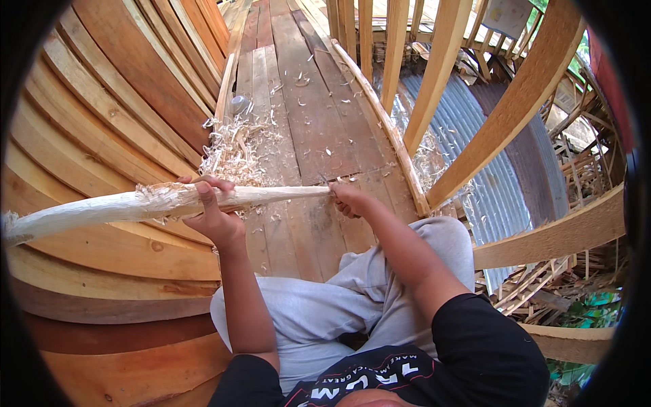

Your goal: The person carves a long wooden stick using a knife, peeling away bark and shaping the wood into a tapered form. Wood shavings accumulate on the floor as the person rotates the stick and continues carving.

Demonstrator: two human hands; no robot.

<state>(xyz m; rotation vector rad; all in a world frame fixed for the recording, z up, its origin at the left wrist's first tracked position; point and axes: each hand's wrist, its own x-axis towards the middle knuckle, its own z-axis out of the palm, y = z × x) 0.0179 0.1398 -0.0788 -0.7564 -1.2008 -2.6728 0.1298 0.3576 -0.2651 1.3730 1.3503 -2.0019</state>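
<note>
A long pale wooden pole, peeled and tapering to the right, lies crosswise in front of me. My left hand wraps round it near its middle, where the surface is rough and frayed. At the thin right end is my right hand, fingers closed round a knife. Only a short bit of the blade shows, beside the pole's tip; the handle is hidden in the fist. The thick left end of the pole reaches the rim of the picture.
Curved wooden planks rise on my left. Wood shavings are heaped on the plank floor, by a small clear round object. Upright timbers stand on the right, with corrugated metal sheets below beyond them.
</note>
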